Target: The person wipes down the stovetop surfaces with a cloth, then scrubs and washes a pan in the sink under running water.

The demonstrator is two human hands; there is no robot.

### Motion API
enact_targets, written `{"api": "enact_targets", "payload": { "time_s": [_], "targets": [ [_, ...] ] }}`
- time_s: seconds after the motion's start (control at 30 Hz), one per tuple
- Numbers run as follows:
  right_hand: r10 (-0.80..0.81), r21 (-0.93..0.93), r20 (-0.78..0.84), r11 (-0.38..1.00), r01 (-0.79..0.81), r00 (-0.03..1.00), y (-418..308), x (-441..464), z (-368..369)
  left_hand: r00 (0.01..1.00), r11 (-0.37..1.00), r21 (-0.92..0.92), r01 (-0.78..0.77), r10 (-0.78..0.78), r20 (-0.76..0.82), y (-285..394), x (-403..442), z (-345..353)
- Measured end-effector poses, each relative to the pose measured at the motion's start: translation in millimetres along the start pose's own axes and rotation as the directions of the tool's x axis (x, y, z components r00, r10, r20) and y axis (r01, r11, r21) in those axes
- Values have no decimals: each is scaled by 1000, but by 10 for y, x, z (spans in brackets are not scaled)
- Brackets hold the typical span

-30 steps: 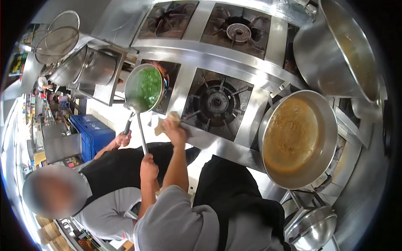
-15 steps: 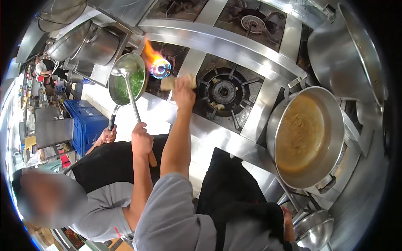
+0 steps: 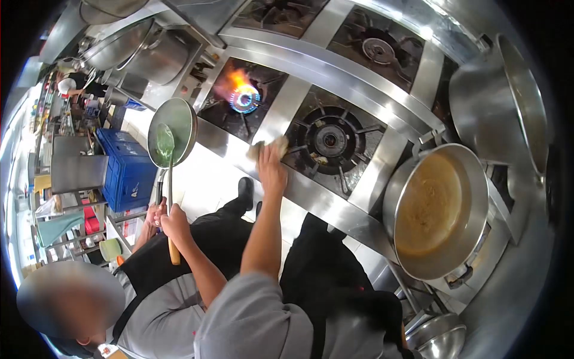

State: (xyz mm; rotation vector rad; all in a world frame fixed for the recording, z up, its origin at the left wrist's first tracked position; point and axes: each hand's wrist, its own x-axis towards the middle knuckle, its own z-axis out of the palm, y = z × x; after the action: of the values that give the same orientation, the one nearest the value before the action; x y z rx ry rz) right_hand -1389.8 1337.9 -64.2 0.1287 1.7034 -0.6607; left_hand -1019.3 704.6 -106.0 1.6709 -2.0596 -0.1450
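My left hand (image 3: 273,167) is closed over a folded, light cloth (image 3: 256,151) at the front edge of the stove (image 3: 317,190). Beside it are an unlit burner (image 3: 330,140) and a lit burner (image 3: 244,99) with blue and orange flame. My right hand is out of sight; only a sliver of skin shows by my apron at the bottom. To my left, a co-worker's hands (image 3: 173,221) hold a frying pan (image 3: 184,128) and a ladle (image 3: 170,185). The ladle's bowl is inside the pan, among some green residue.
A wide pan of brown liquid (image 3: 430,203) sits at the right of the stove, a large pot (image 3: 487,107) behind it. Metal bowls (image 3: 439,338) are stacked below. Blue crates (image 3: 127,173) and more pots (image 3: 158,60) stand left. The co-worker (image 3: 173,299) is close beside me.
The co-worker's pan and ladle have swung down and away from the flame, and less green food shows in the pan. My left hand remains on the cloth near the stove's edge.
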Motion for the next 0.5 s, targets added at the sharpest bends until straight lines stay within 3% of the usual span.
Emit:
{"api": "enact_targets", "payload": {
  "time_s": [0.07, 0.13, 0.2, 0.27, 0.33, 0.37, 0.4, 0.43, 0.47, 0.5],
  "targets": [
    [63, 13, -18, 998, -63, 998, 80, -23, -141, 999, 994, 105, 8, -3, -47, -410, -465, -40],
    [108, 21, -33, 994, -107, 994, 125, -7, -264, 955, 994, 74, -85, 103, -280, -1128, -274, 109],
    [145, 17, -48, 989, -144, 988, 123, 68, -374, 948, 917, 383, 112, 18, -319, -1551, 421, -131],
    [171, 13, -61, 985, -171, 983, 100, 158, -439, 980, 911, 373, 177, -127, -155, -2182, 968, -236],
    [182, 10, -65, 983, -182, 981, 75, 282, -492, 974, 943, 304, 136, -71, -217, -2263, 956, -9],
    [174, 29, -54, 984, -173, 983, 66, 317, -470, 961, 966, 247, 78, -7, -275, -2231, 862, 56],
    [154, 65, -37, 986, -152, 987, 65, 361, -445, 953, 969, 43, 243, -231, -195, -1453, 615, -134],
    [92, 105, -2, 990, -91, 996, -41, 340, -266, 959, 983, 127, 134, -96, -268, -1130, 175, 120],
    [29, 149, 34, 988, -34, 999, -148, 320, -84, 972, 978, 184, 97, -53, -228, -538, -249, 126],
    [82, 76, 40, 993, -85, 996, -298, 277, 41, 970, 984, -115, 134, -154, -188, -32, -569, 65]
  ]
}}
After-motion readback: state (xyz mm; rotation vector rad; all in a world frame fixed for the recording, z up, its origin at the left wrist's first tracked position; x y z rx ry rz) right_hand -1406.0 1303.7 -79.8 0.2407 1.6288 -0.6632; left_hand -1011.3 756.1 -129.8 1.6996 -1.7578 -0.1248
